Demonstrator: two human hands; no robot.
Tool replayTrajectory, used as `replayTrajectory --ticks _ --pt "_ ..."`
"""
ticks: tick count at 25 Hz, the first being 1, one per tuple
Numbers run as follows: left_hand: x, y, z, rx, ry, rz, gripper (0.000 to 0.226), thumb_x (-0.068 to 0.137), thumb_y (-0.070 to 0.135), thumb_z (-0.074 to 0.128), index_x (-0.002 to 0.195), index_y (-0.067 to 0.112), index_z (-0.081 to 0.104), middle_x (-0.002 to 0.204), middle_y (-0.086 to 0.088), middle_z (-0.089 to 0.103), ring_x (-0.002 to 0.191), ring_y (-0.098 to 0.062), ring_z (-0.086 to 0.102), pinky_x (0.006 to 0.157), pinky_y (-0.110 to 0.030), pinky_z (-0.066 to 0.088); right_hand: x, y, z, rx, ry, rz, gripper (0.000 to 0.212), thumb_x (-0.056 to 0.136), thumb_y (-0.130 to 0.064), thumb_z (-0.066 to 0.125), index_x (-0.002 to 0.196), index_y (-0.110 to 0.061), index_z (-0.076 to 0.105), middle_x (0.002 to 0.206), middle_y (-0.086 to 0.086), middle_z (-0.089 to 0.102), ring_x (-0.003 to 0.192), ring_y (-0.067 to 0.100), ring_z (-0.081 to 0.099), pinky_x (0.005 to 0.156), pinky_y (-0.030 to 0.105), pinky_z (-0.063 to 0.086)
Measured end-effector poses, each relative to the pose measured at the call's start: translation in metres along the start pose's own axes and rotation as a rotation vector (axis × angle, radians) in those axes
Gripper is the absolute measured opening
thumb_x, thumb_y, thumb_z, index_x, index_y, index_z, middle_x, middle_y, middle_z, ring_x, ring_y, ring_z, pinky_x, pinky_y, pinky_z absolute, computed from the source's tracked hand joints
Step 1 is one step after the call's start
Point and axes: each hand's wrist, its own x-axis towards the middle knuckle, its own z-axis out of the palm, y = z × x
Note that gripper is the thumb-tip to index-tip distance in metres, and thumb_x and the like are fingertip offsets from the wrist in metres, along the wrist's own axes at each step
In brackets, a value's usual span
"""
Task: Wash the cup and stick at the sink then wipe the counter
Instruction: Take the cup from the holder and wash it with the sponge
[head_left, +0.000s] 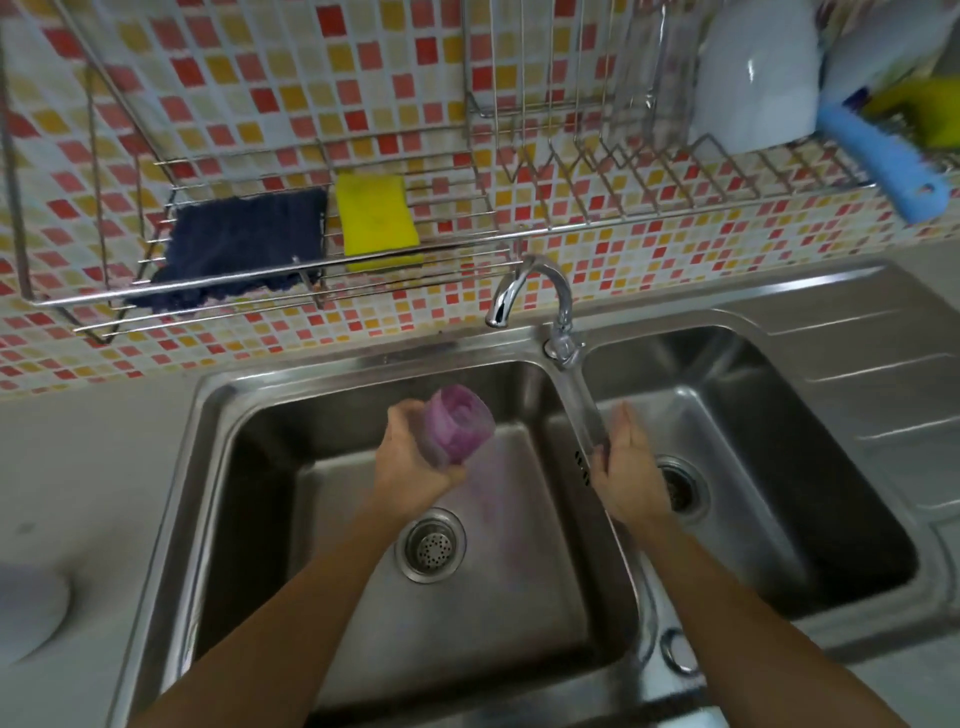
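A purple cup (460, 423), blurred by motion, lies tilted on its side in my left hand (410, 462) over the left basin of the steel double sink (208, 415). My right hand (631, 467) hovers over the divider between the basins. Its thumb pinches the lower end of a pale, translucent stick (584, 410) that slants up toward the base of the faucet (540, 280). The stick is blurred. No water stream shows at the spout.
A wire rack on the tiled wall holds a dark blue cloth (244, 244) and a yellow sponge (376, 218). To the right stand a white vessel (758, 78) and a blue brush (883, 166). A white round object (26, 608) sits on the grey counter (93, 467) at left.
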Motion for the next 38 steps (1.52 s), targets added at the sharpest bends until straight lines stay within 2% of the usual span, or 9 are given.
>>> replayTrajectory --ticks 3,7,12,19,25,28,30,34,38 --pt "0.017 0.007 0.008 -0.202 -0.051 -0.060 0.090 0.042 0.012 0.083 0.123 0.026 0.044 0.121 -0.004 0.054 0.105 -0.016 0.060 0.087 -0.033 0.055 0.057 -0.022 -0.014 0.028 -0.095 -0.039 0.083 0.083 -0.002 0.055 0.147 -0.002 0.002 0.157 0.015 0.004 0.144 0.028 0.007 0.116 0.032 0.011" --pt "0.029 0.018 0.010 -0.331 -0.155 -0.089 0.081 0.053 -0.001 0.085 0.121 0.025 0.048 0.114 -0.002 0.061 0.102 -0.018 0.062 0.083 -0.026 0.052 0.085 -0.032 -0.009 0.014 -0.218 -0.207 0.094 0.073 0.000 0.060 0.149 -0.012 0.005 0.157 0.010 0.009 0.142 0.027 0.019 0.112 0.037 0.028" --pt "0.031 0.020 0.015 -0.359 -0.232 -0.073 0.086 0.048 0.020 0.092 0.121 0.029 0.049 0.114 0.005 0.066 0.105 -0.013 0.064 0.098 -0.035 0.048 0.081 -0.030 0.007 -0.319 -0.293 -0.394 0.092 0.075 -0.003 0.059 0.147 -0.004 0.002 0.158 0.009 -0.002 0.145 0.024 -0.007 0.118 0.036 0.013" --pt "0.030 0.021 0.027 -0.430 -0.256 -0.081 0.086 0.056 0.002 0.085 0.127 0.025 0.043 0.116 0.001 0.062 0.107 -0.015 0.062 0.096 -0.036 0.050 0.062 -0.022 0.010 -0.274 -0.234 -0.351 0.083 0.083 -0.014 0.054 0.147 -0.003 0.002 0.157 0.014 -0.004 0.144 0.025 -0.008 0.118 0.033 0.003" --pt "0.032 0.021 0.042 -0.625 -0.246 -0.129 0.080 0.051 -0.002 0.080 0.117 0.029 0.047 0.110 -0.002 0.061 0.104 -0.020 0.060 0.077 -0.032 0.053 -0.001 0.014 0.025 -0.246 -0.175 -0.143 0.070 0.094 -0.041 0.030 0.147 -0.006 0.001 0.157 0.012 -0.005 0.140 0.018 -0.014 0.115 0.034 0.001" --pt "0.027 0.024 0.046 -0.594 -0.245 -0.118 0.076 0.060 -0.005 0.081 0.122 0.021 0.044 0.115 -0.006 0.058 0.101 -0.016 0.060 0.069 -0.019 0.053 -0.004 0.020 0.034 -0.285 -0.133 -0.149 0.075 0.083 -0.046 0.004 0.147 -0.005 0.002 0.157 0.012 0.000 0.137 0.016 -0.014 0.112 0.032 -0.001" --pt "0.026 0.023 0.048 -0.538 -0.207 -0.119 0.073 0.060 -0.001 0.084 0.119 0.018 0.045 0.121 -0.011 0.054 0.104 -0.018 0.059 0.065 -0.015 0.053 -0.004 0.023 0.039 -0.301 -0.110 -0.147 0.075 0.081 -0.042 0.000 0.147 -0.005 0.003 0.157 0.011 0.002 0.138 0.016 -0.012 0.112 0.032 0.002" --pt "0.029 0.009 0.047 -0.243 -0.104 -0.121 0.078 0.037 0.040 0.089 0.103 0.032 0.049 0.117 -0.005 0.055 0.107 -0.020 0.057 0.079 -0.028 0.058 -0.003 0.024 0.040 -0.322 -0.110 -0.146 0.074 0.080 -0.039 -0.003 0.147 -0.008 0.000 0.158 0.008 -0.001 0.139 0.015 -0.013 0.112 0.031 0.001" --pt "0.030 0.005 0.044 -0.126 -0.060 -0.126 0.082 0.037 0.044 0.086 0.109 0.027 0.051 0.111 0.001 0.060 0.102 -0.015 0.060 0.081 -0.025 0.054 -0.003 0.022 0.040 -0.308 -0.106 -0.150 0.074 0.081 -0.040 -0.001 0.147 -0.007 0.002 0.157 0.009 0.001 0.140 0.017 -0.011 0.116 0.034 0.004"
